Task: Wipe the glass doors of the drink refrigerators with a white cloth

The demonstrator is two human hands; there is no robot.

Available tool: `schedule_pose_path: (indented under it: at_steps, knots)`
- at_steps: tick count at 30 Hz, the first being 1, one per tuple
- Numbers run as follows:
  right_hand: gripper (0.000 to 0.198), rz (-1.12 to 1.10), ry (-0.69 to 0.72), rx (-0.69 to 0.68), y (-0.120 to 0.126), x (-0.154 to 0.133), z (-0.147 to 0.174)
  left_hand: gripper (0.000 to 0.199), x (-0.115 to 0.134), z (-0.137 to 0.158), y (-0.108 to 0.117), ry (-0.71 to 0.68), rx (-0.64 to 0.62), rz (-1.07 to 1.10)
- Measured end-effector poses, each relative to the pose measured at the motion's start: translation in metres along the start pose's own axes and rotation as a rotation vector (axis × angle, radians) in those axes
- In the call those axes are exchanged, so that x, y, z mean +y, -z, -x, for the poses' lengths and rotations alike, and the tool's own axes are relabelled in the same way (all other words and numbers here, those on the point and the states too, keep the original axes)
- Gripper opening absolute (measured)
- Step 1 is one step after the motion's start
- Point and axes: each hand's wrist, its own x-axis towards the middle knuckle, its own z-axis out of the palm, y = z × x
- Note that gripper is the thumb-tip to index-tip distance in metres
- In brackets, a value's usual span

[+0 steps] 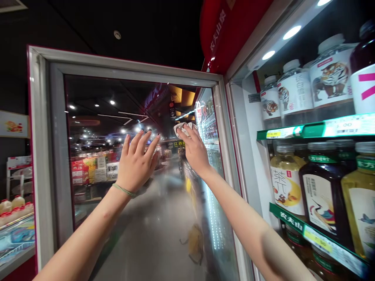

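My right hand (195, 152) presses a crumpled pale cloth (179, 128) with a faint pattern against the glass door (164, 218) of a drinks fridge. Its fingers lie over the cloth. To the left, my left hand (137, 158) is at the same pane with fingers spread and nothing in it; whether its fingertips touch the glass I cannot tell. A green band (124, 190) circles that wrist. The door stands swung out from the fridge, framed in grey metal (131, 64).
On the right, fridge shelves hold several bottles (322, 187) behind green price strips (287, 132). A red header panel (231, 27) hangs above. At the left, a display case (17, 234) holds bottles. Through the glass appear a shop aisle and a yellowish bag (195, 244) on the floor.
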Motion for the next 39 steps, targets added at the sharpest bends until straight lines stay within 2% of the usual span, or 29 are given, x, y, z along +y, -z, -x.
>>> schedule_pose_path:
  at_steps: [2, 6, 9, 12, 14, 18, 20, 23, 24, 26, 29, 31, 33, 37, 39]
  knots:
    - [0.057, 0.013, -0.005, 0.003, 0.006, 0.011, 0.002, 0.053, 0.0, 0.0, 0.0, 0.001, -0.002, -0.006]
    - [0.057, 0.007, -0.139, 0.081, 0.008, 0.021, -0.015, 0.053, 0.002, 0.0, 0.0, 0.004, -0.003, -0.01]
    - [0.061, -0.015, -0.006, -0.018, 0.004, 0.008, -0.026, 0.054, 0.001, 0.0, 0.0, -0.003, -0.002, -0.006]
    - [0.063, -0.01, 0.144, -0.123, 0.008, 0.003, -0.017, 0.053, 0.0, 0.001, 0.001, -0.004, -0.001, 0.017]
    - [0.061, 0.004, 0.101, -0.094, 0.014, 0.013, -0.009, 0.053, -0.001, 0.001, 0.001, 0.004, 0.0, 0.034]
    - [0.056, 0.013, -0.103, 0.037, 0.018, 0.029, -0.01, 0.053, 0.001, 0.001, 0.0, 0.018, -0.006, 0.048]
    - [0.057, 0.007, -0.065, 0.008, 0.016, 0.024, -0.01, 0.054, 0.004, 0.002, 0.0, 0.027, -0.006, 0.057]
    - [0.061, -0.001, 0.089, -0.119, 0.017, 0.016, 0.004, 0.057, 0.014, 0.008, 0.0, 0.063, -0.014, 0.078]
    - [0.061, 0.005, 0.102, -0.137, 0.02, 0.019, 0.012, 0.058, 0.02, 0.011, 0.001, 0.072, -0.025, 0.091]
    - [0.06, 0.033, 0.043, -0.106, 0.03, 0.031, 0.029, 0.059, 0.033, 0.018, 0.001, 0.077, -0.053, 0.13]
    - [0.059, 0.075, -0.131, 0.008, 0.043, 0.05, 0.053, 0.064, 0.053, 0.029, -0.001, 0.082, -0.061, 0.188]
    - [0.059, 0.103, -0.193, 0.058, 0.044, 0.052, 0.065, 0.068, 0.065, 0.035, -0.004, 0.098, -0.053, 0.201]
    - [0.058, 0.132, -0.177, 0.049, 0.04, 0.047, 0.071, 0.071, 0.073, 0.039, -0.008, 0.106, -0.048, 0.201]
    - [0.057, 0.152, -0.069, -0.075, 0.037, 0.042, 0.074, 0.075, 0.079, 0.043, -0.015, 0.104, -0.059, 0.217]
    - [0.054, 0.166, -0.112, -0.044, 0.04, 0.044, 0.082, 0.074, 0.079, 0.044, -0.016, 0.111, -0.063, 0.222]
